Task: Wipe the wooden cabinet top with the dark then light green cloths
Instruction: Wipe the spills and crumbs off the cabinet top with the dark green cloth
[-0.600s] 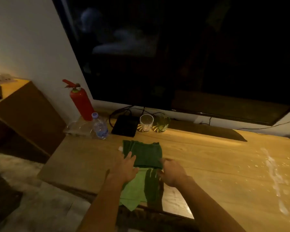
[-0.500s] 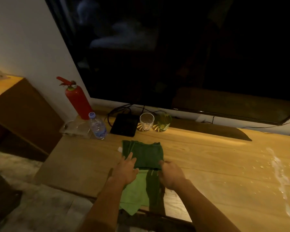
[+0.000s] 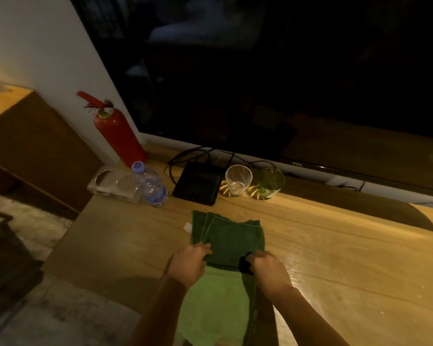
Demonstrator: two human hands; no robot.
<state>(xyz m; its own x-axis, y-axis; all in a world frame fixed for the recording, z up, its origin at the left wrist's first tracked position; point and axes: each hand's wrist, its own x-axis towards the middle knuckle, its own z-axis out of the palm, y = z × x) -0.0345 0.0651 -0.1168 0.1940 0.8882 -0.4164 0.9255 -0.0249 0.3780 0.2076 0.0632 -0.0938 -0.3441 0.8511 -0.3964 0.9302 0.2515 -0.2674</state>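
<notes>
Both hands are at the near edge of the folded dark green cloth, which lies flat on the wooden cabinet top, left of the middle of what shows.

The cloth extends straight ahead of the fingers, away from the person. It is near-square, with its slightly longer axis running front to back.

Left hand: at the near-left corner. The fingers curl over the hem and appear to pinch it.

Right hand: at the near-right corner. The fingers are bent onto the hem in what is apparently also a pinch. A shadow under them hides the contact itself.

Neither hand is closer; they sit symmetrically, one per corner.

Judgement: lifting or dragging the cloth needs a pull towards the body or a sweep to the right, where most of the bare surface lies.

Dark green cloth: matte towelling in several layers, with stepped hems showing along the far-left side. No wet patch is discernible in this dim light.

The flat light green cloth lies nearer the person. Its far edge is tucked under the dark one and its near part drapes over the front lip of the surface. A dark strip runs along its right side; I cannot tell whether that is shadow or fabric.

Behind the cloths, well apart from them, stand a clear plastic water bottle, a flat black box, a clear drinking glass and a green drinking glass.
</notes>
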